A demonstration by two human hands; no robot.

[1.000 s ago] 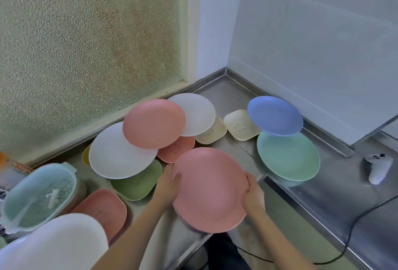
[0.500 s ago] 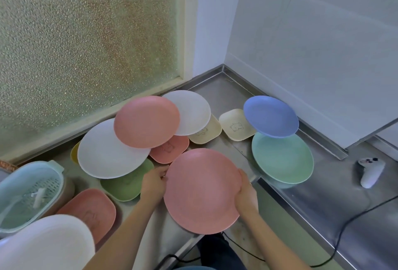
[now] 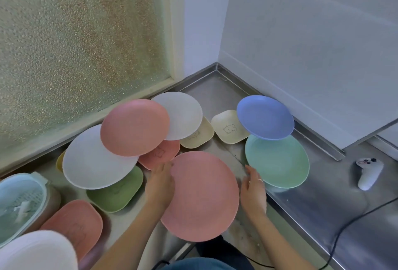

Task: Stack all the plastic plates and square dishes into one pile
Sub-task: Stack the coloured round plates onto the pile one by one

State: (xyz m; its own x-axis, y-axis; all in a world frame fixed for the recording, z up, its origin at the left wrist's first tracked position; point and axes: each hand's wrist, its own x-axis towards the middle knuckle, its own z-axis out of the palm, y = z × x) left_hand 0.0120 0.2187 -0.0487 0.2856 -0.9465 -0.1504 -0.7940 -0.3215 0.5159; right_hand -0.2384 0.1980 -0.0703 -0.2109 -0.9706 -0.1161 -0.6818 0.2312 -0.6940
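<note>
Kitchen work area, seen at an inside corner. A stainless-steel counter (image 3: 318, 201) with a raised steel upstand (image 3: 280, 106) runs along 2 walls, as is usual for wet or food-preparation surfaces. The right wall is faced in large pale panels (image 3: 312, 43); the left side is a frosted, pebbled glass pane (image 3: 75, 43) in a cream frame. Tableware lies spread over the steel: round plastic plates (image 3: 265, 117) and square dishes (image 3: 228, 126) in pastel colours, with a pale blue strainer basket (image 3: 19, 203) at the left edge.
</note>
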